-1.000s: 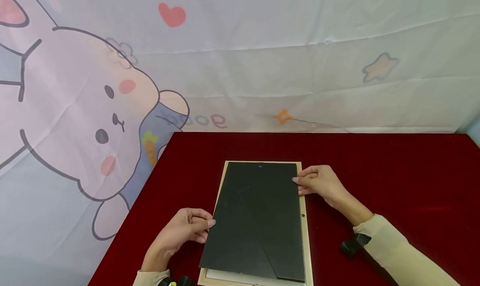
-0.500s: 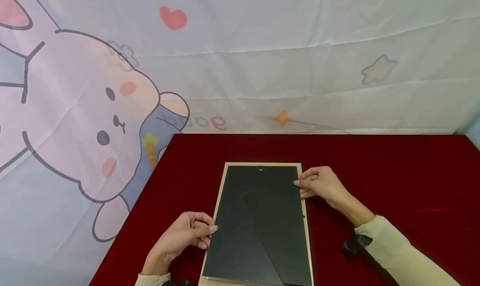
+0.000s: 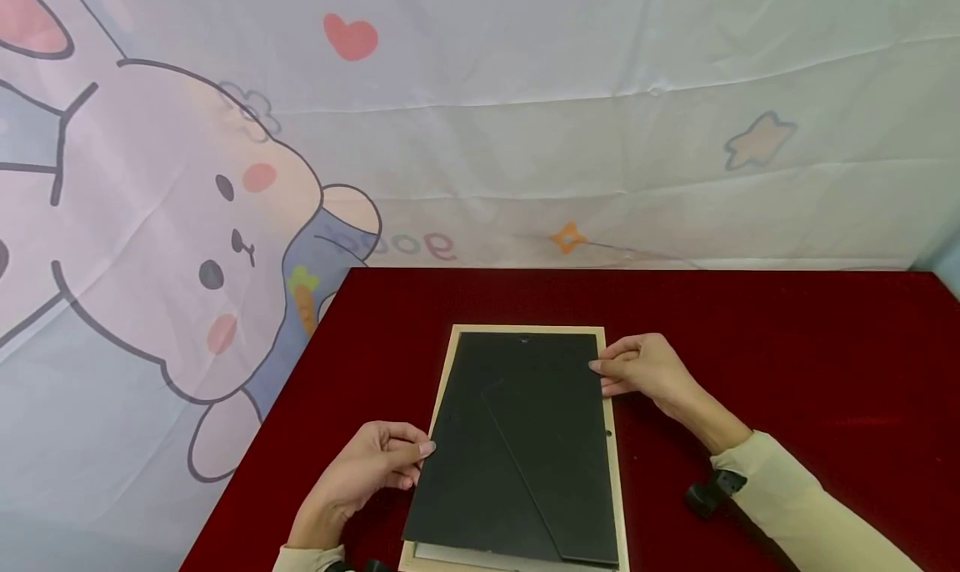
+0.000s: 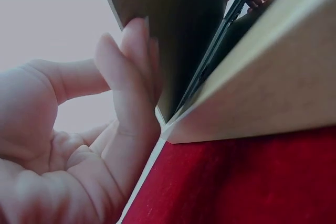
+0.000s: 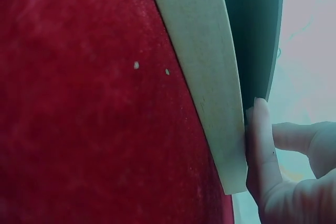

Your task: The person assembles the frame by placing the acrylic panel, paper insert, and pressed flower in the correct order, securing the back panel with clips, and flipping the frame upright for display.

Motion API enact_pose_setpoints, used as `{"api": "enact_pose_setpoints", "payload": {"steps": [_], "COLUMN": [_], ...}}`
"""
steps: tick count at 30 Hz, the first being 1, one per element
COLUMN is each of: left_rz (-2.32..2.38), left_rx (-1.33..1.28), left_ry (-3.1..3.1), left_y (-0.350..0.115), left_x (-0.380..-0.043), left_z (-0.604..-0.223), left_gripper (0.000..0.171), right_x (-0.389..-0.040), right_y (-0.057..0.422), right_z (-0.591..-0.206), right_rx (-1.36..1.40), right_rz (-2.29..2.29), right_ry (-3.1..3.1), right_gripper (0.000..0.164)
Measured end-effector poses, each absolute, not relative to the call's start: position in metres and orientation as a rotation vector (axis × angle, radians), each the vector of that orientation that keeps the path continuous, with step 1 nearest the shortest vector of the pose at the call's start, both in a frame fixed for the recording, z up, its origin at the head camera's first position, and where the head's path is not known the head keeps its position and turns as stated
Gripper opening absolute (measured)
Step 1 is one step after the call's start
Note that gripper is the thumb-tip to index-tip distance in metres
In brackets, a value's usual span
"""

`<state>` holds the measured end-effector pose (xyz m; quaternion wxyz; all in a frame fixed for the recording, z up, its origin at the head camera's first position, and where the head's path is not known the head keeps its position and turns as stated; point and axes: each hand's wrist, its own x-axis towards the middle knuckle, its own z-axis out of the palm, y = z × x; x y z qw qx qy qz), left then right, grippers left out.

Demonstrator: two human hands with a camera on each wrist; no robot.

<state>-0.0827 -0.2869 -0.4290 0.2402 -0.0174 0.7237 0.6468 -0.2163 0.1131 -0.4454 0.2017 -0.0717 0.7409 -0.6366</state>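
Note:
A light wooden picture frame [image 3: 617,505] lies face down, with its black backing board [image 3: 517,439] over it. The board carries a stand flap outline and a small hanger at its far end. My left hand [image 3: 371,465] pinches the board's left edge between thumb and fingers. Higher up, my right hand [image 3: 651,373] holds the right edge near the far corner. At the near end the board sits raised, and a pale strip shows beneath it. In the left wrist view, a dark gap separates the board [image 4: 173,19] from the frame's wooden side [image 4: 262,87].
A dark red cloth [image 3: 787,363] covers the table under the frame. Behind it hangs a pale curtain [image 3: 510,138] printed with a rabbit, a heart and stars. Two tiny pale specks [image 5: 136,65] lie on the cloth beside the frame.
The board came down nearly flush into the frame half a second ago; its near end has since lifted slightly again. Both hands keep their grip, the left shifting a little.

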Motion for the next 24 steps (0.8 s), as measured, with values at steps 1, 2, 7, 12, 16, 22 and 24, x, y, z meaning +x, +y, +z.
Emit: {"api": "enact_pose_setpoints", "payload": {"steps": [1,2,7,12,16,22,24], "left_rz": [1.773,1.775,1.786,1.784,1.757,1.737,1.732], "left_rx": [-0.056,-0.063,-0.096,-0.143,-0.172,-0.177,-0.178], "left_ry": [1.979,1.976,1.955,1.958,1.989,2.021,2.027], "left_y": [-0.2868,-0.2868,-0.2858,-0.2843,-0.2828,-0.2814,-0.2813], "left_x": [-0.0829,-0.0830,-0.0837,-0.0837,-0.0838,-0.0845,-0.0845], "left_z": [-0.4292,-0.4296,-0.4309,-0.4320,-0.4334,-0.4350,-0.4353], "left_gripper": [0.026,0.027,0.026,0.026,0.032,0.037,0.037], "right_x": [-0.2162,-0.2160,-0.2142,-0.2113,-0.2097,-0.2106,-0.2109], "right_y": [0.1127,0.1122,0.1103,0.1088,0.1080,0.1105,0.1123], "right_z": [-0.4458,-0.4461,-0.4462,-0.4442,-0.4438,-0.4427,-0.4402], "right_rx": [-0.203,-0.205,-0.212,-0.264,-0.324,-0.453,-0.554], "right_rz": [-1.778,-1.778,-1.756,-1.627,-1.458,-1.336,-1.236], "right_ry": [2.080,2.093,2.170,2.361,2.520,2.542,2.552], "right_gripper": [0.041,0.040,0.038,0.032,0.027,0.036,0.049]}}
